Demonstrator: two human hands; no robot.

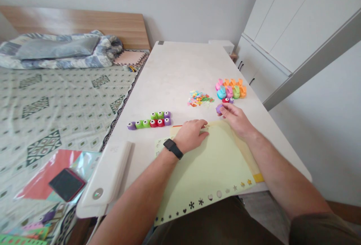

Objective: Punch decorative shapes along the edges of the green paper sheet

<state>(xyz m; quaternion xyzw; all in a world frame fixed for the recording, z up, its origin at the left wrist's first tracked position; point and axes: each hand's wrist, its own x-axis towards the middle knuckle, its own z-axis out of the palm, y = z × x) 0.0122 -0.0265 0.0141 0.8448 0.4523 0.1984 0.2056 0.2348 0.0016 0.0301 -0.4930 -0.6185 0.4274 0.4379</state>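
In my right hand (235, 117) is a small purple craft punch (219, 109), pinched between thumb and fingers just above the far right part of the paper. My left hand (191, 135), with a black watch (173, 148) on its wrist, rests on the far edge of a pale yellow-green sheet of paper (208, 166), thumb and fingers apart. Shapes such as stars, hearts and flowers are cut along the sheet's near and left edges. A yellower sheet shows beneath it on the right. Colourful paper cut-outs (199, 99) lie in a pile beyond my hands.
Small green, red and purple punches (153, 123) stand in rows at the left. Larger lever punches (231, 89) are grouped at the right, with two small punches in front. A white laminator-like device (108, 173) sits on the table's left edge, beside a bed holding a phone (67, 184).
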